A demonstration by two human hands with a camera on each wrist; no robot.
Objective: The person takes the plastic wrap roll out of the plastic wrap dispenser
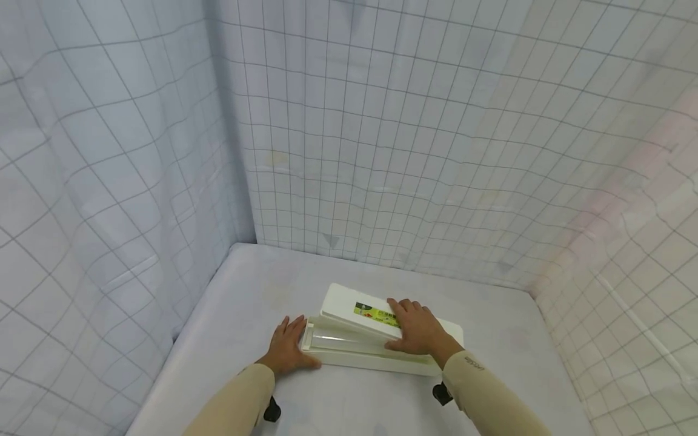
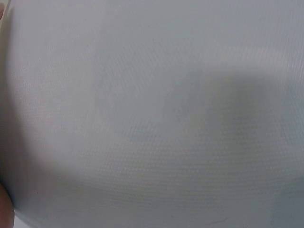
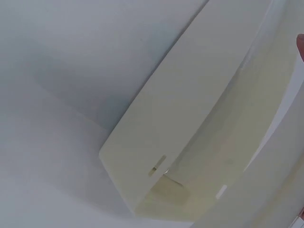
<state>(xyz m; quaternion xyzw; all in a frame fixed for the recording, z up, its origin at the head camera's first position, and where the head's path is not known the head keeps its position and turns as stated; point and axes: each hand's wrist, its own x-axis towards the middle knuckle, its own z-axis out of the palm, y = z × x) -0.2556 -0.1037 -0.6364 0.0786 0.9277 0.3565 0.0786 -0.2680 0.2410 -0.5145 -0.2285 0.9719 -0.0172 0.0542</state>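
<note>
A long white plastic box (image 1: 376, 362) lies on the table with its top partly uncovered. Inside it is a pale, shiny roll (image 1: 340, 340), perhaps cling film. A white lid (image 1: 339, 298) with a green and yellow label (image 1: 376, 313) sits askew over the box, its left end raised and turned away. My left hand (image 1: 289, 351) holds the box's left end, thumb on the near side, fingers at the far side. Across the lid, my right hand (image 1: 417, 330) grips it, thumb at the near edge. The box wall (image 3: 180, 95) shows close in the right wrist view.
A white cloth-like cover (image 1: 245, 303) lies over the table. Pale sheets with a grid pattern (image 1: 382, 151) hang at the back and both sides. The left wrist view shows mostly a blurred pale surface (image 2: 152, 114).
</note>
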